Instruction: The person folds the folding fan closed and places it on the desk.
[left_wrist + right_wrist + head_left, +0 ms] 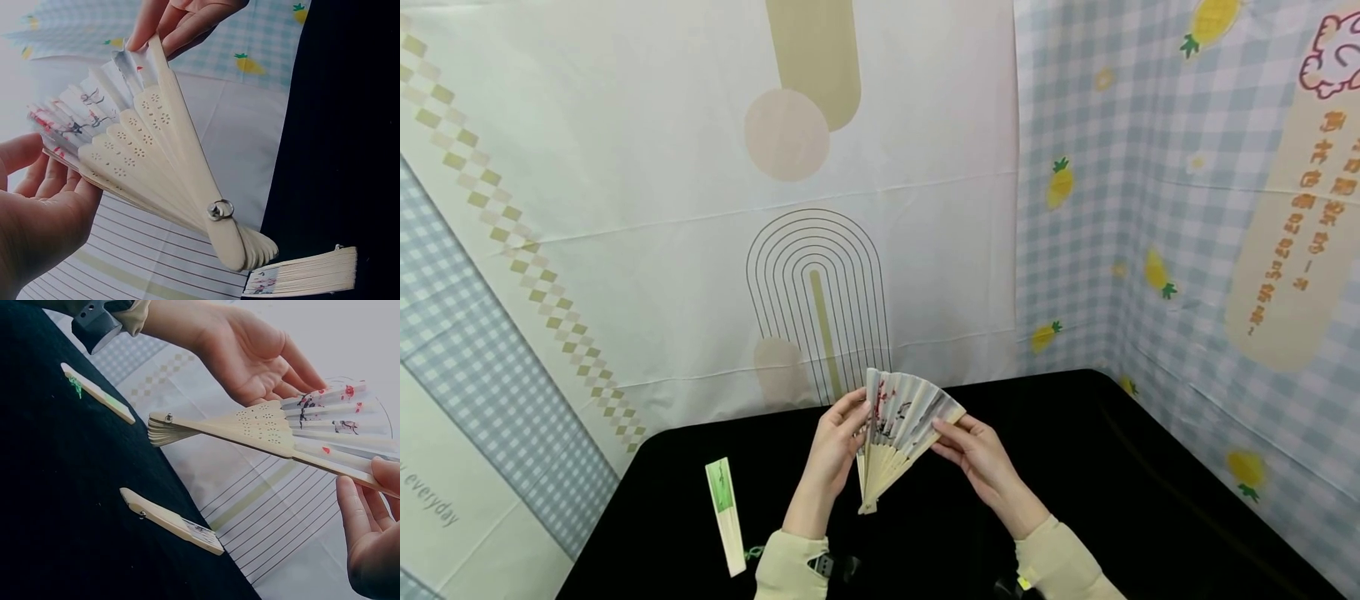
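Note:
A folding fan [901,429] with pale ribs and a white leaf painted with red blossoms is partly spread above the black table. My left hand [833,446] holds its left edge between thumb and fingers. On the opposite edge, my right hand [983,460] pinches the outer rib near the leaf. In the left wrist view, the ribs meet at a metal rivet with a small ring [219,210]. Below the spread fan, a second, folded fan [172,522] with a printed leaf lies on the table; the spread fan mostly hides it in the head view.
A folded green fan [724,508] with a green tassel [754,552] lies on the table left of my left forearm. The black table [1112,500] reaches back to a patterned cloth backdrop [662,208]. Checked cloth with pineapples [1150,208] hangs at the right.

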A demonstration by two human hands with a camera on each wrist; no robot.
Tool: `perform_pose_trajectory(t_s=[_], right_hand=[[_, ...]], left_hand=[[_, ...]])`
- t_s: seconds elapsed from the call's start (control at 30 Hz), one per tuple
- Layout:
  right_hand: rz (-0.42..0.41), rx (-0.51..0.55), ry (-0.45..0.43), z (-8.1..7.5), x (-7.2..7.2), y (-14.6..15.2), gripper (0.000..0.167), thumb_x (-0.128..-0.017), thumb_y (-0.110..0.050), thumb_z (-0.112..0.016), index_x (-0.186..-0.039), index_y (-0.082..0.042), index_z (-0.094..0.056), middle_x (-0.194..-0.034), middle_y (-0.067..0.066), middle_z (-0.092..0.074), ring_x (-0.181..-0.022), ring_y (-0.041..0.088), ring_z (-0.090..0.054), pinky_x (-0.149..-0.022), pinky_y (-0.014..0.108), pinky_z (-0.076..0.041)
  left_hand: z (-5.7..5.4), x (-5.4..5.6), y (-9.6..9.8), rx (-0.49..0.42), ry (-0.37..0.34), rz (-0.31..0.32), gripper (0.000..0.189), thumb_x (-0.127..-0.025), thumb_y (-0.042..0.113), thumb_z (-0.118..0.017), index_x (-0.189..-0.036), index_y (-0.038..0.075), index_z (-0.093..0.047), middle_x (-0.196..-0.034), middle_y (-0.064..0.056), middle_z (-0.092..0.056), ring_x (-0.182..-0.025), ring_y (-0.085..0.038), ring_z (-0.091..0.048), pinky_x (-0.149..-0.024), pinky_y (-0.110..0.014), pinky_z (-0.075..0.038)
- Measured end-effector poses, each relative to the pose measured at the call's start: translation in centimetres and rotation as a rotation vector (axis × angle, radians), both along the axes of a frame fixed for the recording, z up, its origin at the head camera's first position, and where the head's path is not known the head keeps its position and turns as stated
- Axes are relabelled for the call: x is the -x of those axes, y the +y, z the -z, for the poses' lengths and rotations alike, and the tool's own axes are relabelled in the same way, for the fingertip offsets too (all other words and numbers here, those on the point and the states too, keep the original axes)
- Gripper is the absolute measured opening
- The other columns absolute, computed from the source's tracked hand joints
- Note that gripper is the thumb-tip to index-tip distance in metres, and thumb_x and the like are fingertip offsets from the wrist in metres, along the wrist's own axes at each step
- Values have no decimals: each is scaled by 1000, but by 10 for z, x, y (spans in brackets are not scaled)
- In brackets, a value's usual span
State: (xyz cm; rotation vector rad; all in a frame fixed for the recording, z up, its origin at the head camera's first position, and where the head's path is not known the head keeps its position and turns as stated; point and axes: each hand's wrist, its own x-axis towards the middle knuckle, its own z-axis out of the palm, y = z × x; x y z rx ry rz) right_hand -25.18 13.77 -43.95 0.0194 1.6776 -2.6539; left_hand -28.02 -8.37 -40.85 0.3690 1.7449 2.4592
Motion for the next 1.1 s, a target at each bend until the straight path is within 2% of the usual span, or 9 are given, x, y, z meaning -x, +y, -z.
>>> perform_pose_trajectory(t_s=[0.23,0.53,1.1], right_hand=[[-14,-6,10,1,0,-2,26,-97,-4,-66,-123,1,-65,-98,6,-73,-86,16,-71,-81,29,-60],[-4,9,-1,2,0,-4,23,-98,-1,-64,-121,1,-65,-98,8,-73,-85,16,-71,-80,29,-60],[-39,0,16,3,-1,-8,23,-97,-2,-66,-120,1,-66,-97,7,-73,-86,16,-71,-80,28,-59]], left_hand=[[1,0,2,-11,23,6,33,-103,12,-59,-132,-3,-59,-114,-4,-67,-102,-16,-63,-81,-29,-54],[1,-1,1,-13,8,25,37,-103,12,-59,-135,-5,-57,-113,-3,-66,-102,-15,-63,-82,-29,-55],[6,1,3,-17,-4,21,30,-103,8,-58,-130,-4,-60,-109,-2,-67,-99,-14,-62,-82,-27,-54]])
